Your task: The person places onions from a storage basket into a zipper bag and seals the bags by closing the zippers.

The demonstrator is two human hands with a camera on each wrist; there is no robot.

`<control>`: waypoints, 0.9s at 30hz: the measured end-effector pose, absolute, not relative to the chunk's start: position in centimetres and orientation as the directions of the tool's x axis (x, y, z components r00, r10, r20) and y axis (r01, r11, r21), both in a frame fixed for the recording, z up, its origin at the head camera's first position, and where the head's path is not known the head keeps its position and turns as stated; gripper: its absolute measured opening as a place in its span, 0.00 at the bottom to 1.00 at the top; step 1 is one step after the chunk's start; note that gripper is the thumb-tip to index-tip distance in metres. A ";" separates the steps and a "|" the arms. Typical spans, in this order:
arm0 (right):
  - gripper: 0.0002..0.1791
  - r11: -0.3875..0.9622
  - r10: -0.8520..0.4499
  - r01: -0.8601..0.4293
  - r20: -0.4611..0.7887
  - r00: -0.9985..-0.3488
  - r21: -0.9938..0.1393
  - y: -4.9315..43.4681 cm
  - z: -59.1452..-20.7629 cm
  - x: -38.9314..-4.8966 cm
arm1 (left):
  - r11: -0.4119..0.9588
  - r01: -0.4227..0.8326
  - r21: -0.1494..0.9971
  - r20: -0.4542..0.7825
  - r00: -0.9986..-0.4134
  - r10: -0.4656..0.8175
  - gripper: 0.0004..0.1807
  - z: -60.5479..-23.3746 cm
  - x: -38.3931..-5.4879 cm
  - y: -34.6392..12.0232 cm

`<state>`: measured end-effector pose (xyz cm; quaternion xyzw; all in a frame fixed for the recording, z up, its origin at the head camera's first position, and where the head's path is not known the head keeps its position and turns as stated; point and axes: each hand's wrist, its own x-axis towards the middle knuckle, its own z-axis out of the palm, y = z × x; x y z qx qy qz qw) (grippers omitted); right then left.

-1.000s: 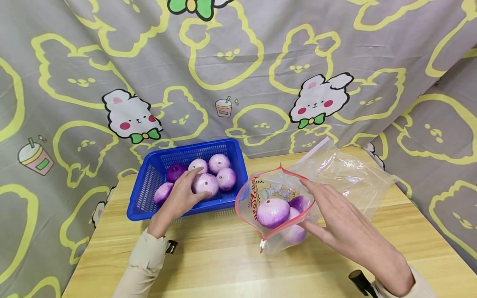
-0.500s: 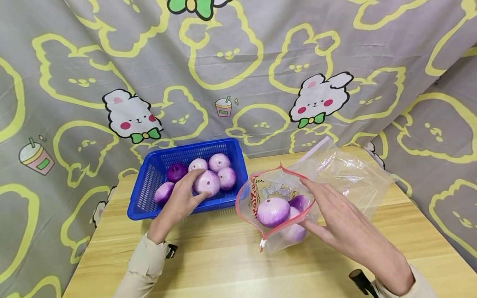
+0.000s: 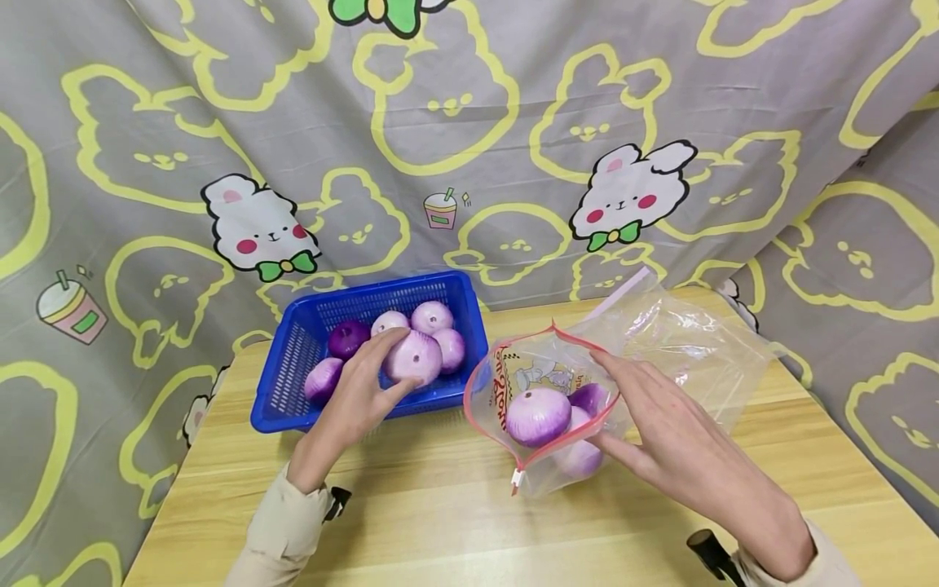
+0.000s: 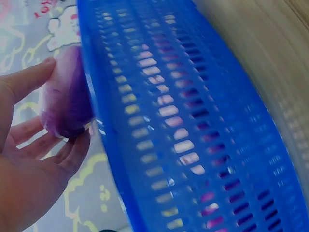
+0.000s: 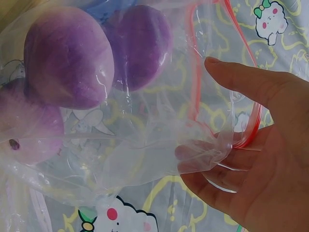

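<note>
In the head view my left hand (image 3: 359,391) reaches over the near side of a blue plastic basket (image 3: 282,399) and grips a purple-white onion (image 3: 415,359) between thumb and fingers. The left wrist view shows this onion (image 4: 66,94) level with the basket's rim, partly behind it. Several more onions lie in the basket, one of them a darker purple onion (image 3: 348,339). My right hand (image 3: 671,440) holds the side of a clear zip bag (image 3: 480,408) by its red-edged mouth, which gapes open. Inside the bag sit onions, the topmost onion (image 3: 538,417) showing at the mouth.
Both things rest on a wooden table (image 3: 433,522). Another clear plastic bag (image 3: 678,334) lies flat behind the right hand. A grey curtain (image 3: 469,106) with yellow and rabbit prints hangs behind the table and at its sides.
The left hand has lifted the gripped onion slightly and shifted it a little to the right, over the other onions. The right hand and the zip bag stay in place.
</note>
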<state>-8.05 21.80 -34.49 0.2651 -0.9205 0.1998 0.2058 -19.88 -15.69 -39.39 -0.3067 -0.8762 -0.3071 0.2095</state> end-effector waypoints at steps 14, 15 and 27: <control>0.53 0.794 -0.400 -0.555 0.477 -0.783 -0.246 21.8 -34.8 -8.1 | 0.563 0.667 0.489 0.596 -0.726 0.342 0.40 -36.5 -17.2 -13.9; 0.53 0.794 -0.399 -0.556 0.477 -0.783 -0.247 21.8 -34.8 -8.1 | 0.554 0.670 0.495 0.601 -0.724 0.339 0.41 -36.3 -17.0 -13.8; 0.51 0.787 -0.407 -0.567 0.488 -0.772 -0.241 21.8 -34.7 -8.0 | 0.447 0.721 0.529 0.651 -0.683 0.332 0.39 -33.6 -14.0 -12.1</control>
